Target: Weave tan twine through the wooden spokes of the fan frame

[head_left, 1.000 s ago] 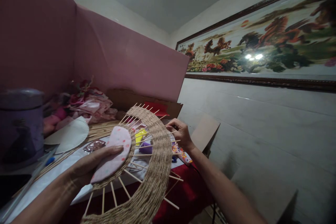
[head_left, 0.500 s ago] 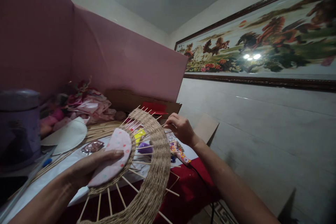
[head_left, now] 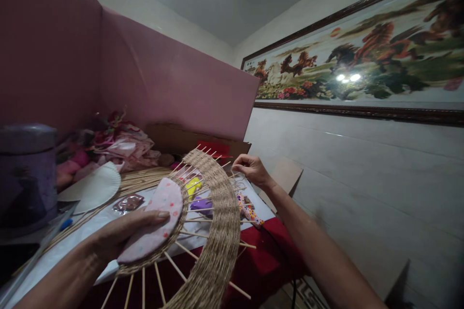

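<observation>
A half-round woven piece [head_left: 225, 212] fills the lower middle, with a broad band of brown twine worked across thin wooden sticks that spread out like rays. At its inner edge sits a pale pink padded half-circle [head_left: 159, 231] with small coloured spots. My left hand [head_left: 139, 227] is closed on this padded part, thumb on top and fingers hidden beneath. By the upper right stick ends, my right hand [head_left: 250, 169] is pinched closed on a thin strand that looks like twine. Several stick ends poke out past the band.
Behind the piece, yellow and purple packets [head_left: 201, 205] lie on white paper [head_left: 263, 203] over a red cloth [head_left: 277, 236]. A purple container [head_left: 27, 178], white fluted paper shapes [head_left: 99, 186] and a bundle of sticks [head_left: 141, 179] are at left. A pink panel [head_left: 181, 82] stands behind.
The woven piece has turned slightly and its band has shifted right. My right hand has moved a little right, away from the stick tips. My left hand keeps its hold.
</observation>
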`<action>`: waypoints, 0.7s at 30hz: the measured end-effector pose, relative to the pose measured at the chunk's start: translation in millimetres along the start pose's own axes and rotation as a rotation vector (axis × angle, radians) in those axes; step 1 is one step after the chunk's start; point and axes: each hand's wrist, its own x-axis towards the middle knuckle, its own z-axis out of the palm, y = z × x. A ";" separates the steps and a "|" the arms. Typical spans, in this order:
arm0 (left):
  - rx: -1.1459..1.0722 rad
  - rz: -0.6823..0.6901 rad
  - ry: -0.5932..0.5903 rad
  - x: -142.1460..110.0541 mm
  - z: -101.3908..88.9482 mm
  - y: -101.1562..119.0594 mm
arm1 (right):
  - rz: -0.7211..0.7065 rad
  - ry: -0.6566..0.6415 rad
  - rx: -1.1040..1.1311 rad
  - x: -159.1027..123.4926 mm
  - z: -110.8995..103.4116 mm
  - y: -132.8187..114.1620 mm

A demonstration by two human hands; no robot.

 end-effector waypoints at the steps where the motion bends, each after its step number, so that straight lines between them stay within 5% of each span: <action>1: 0.016 -0.009 -0.021 -0.7 0.4 0.1 | 0.037 -0.003 0.051 -1.1 2.4 1.8; 21: 0.034 -0.033 -0.107 3.2 -4.5 -2.7 | 0.158 0.058 0.248 -18.5 42.1 3.3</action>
